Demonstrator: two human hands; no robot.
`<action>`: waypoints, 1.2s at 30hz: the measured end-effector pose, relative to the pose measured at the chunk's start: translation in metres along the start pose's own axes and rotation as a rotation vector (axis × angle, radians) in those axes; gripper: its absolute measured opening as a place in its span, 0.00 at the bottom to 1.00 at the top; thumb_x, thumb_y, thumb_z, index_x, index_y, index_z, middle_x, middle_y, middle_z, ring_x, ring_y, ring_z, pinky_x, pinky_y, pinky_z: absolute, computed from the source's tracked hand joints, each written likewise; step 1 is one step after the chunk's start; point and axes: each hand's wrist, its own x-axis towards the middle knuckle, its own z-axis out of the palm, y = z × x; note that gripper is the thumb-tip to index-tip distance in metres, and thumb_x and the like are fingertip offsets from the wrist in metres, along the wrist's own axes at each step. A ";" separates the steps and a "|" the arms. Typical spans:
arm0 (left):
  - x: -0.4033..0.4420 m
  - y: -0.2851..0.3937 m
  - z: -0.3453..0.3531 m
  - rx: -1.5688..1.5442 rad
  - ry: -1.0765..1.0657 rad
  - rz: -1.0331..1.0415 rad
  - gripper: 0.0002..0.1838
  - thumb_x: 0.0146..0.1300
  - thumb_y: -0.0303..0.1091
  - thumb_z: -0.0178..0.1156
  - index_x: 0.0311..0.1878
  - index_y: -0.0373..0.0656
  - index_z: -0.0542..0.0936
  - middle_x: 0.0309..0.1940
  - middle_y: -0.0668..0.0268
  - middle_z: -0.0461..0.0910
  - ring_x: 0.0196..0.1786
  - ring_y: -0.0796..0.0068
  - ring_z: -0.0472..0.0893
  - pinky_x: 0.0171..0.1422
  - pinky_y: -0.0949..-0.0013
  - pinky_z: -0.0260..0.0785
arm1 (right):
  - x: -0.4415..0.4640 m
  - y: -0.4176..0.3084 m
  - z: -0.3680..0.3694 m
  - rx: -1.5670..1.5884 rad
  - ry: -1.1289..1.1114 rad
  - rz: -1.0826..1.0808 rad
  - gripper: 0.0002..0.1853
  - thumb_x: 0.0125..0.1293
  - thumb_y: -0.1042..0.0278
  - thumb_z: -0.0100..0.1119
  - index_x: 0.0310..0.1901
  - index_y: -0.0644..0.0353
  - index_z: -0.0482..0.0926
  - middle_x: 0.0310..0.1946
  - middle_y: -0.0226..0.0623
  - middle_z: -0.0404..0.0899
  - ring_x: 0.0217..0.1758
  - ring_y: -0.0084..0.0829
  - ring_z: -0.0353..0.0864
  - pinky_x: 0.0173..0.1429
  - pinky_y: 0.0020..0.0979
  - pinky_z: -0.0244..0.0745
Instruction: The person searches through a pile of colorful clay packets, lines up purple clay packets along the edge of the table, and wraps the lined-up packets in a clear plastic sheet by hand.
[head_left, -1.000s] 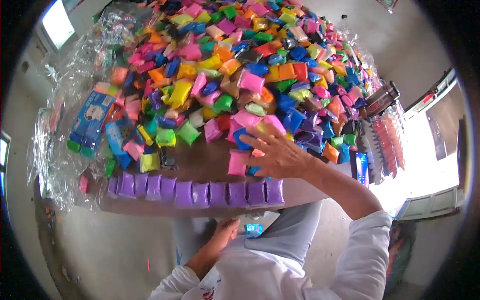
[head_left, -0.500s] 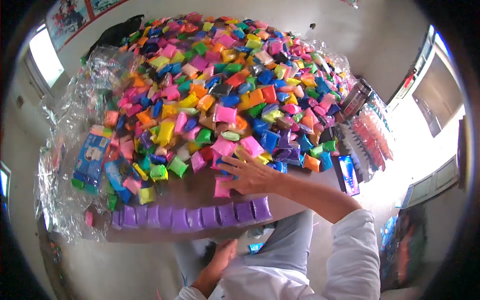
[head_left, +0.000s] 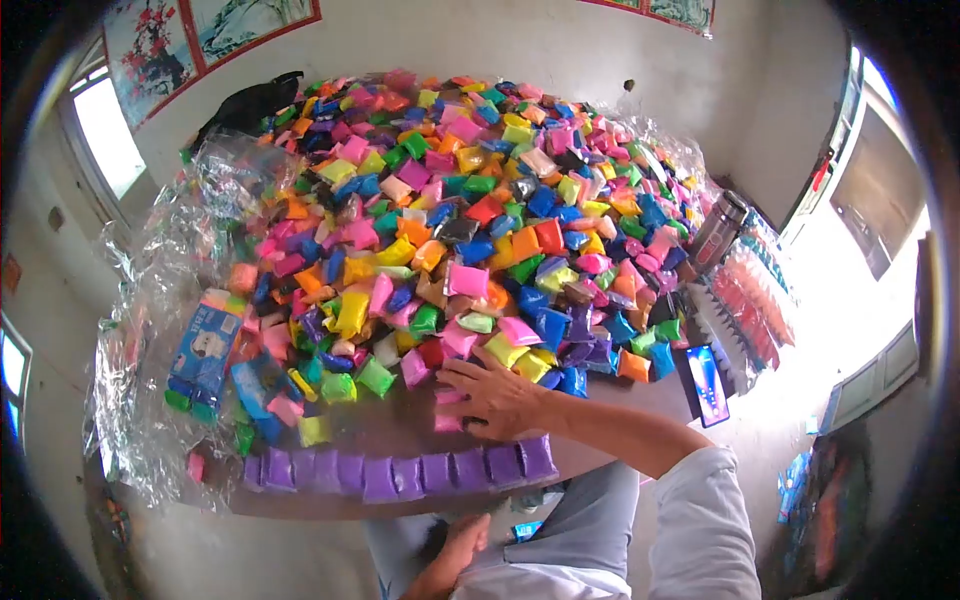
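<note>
My right hand reaches over the table's near side, fingers apart and slightly bent, palm down. Its fingertips touch small pink packets just in front of the large pile; the hand partly covers them. Closer to me, a row of purple packets lies side by side along the table edge. My left hand rests low by my lap, below the table edge, its fingers together and nothing visible in them. Yellow and pink packets of the pile lie just beyond the right hand.
A heap of multicoloured packets covers most of the table. Crumpled clear plastic and a blue printed pack are at left. A phone, a dark tumbler and bagged pieces stand or lie at right.
The camera view has tilted up, so the table sits lower in the picture. My right hand has drawn slightly toward me over the pink packets, its fingers more bent. The purple row looks unchanged.
</note>
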 end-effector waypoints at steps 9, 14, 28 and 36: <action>0.006 -0.008 -0.014 -0.207 -0.014 -0.085 0.12 0.62 0.40 0.59 0.28 0.48 0.67 0.17 0.74 0.63 0.17 0.83 0.61 0.20 0.76 0.52 | 0.018 0.016 0.007 -0.034 0.014 0.053 0.23 0.47 0.55 0.64 0.48 0.48 0.76 0.60 0.38 0.65 0.66 0.40 0.59 0.57 0.55 0.65; 0.007 -0.012 -0.019 -0.177 -0.017 -0.082 0.12 0.63 0.41 0.57 0.28 0.48 0.67 0.17 0.75 0.62 0.16 0.83 0.60 0.21 0.77 0.52 | 0.026 0.029 0.014 -0.067 0.103 0.047 0.23 0.45 0.57 0.66 0.46 0.51 0.75 0.55 0.37 0.68 0.61 0.40 0.64 0.51 0.48 0.72; -0.135 0.225 0.050 0.939 0.192 0.660 0.11 0.62 0.39 0.60 0.27 0.44 0.76 0.19 0.76 0.69 0.24 0.87 0.66 0.27 0.75 0.61 | 0.056 0.073 0.000 -0.051 0.552 0.007 0.20 0.41 0.68 0.66 0.40 0.55 0.75 0.45 0.38 0.72 0.49 0.40 0.74 0.45 0.38 0.76; 0.024 0.383 0.130 1.433 0.490 1.318 0.11 0.57 0.37 0.59 0.33 0.39 0.74 0.29 0.58 0.74 0.34 0.60 0.76 0.40 0.62 0.68 | 0.072 0.129 -0.032 -0.073 0.684 0.124 0.16 0.46 0.69 0.61 0.40 0.56 0.75 0.46 0.40 0.74 0.52 0.44 0.72 0.52 0.40 0.72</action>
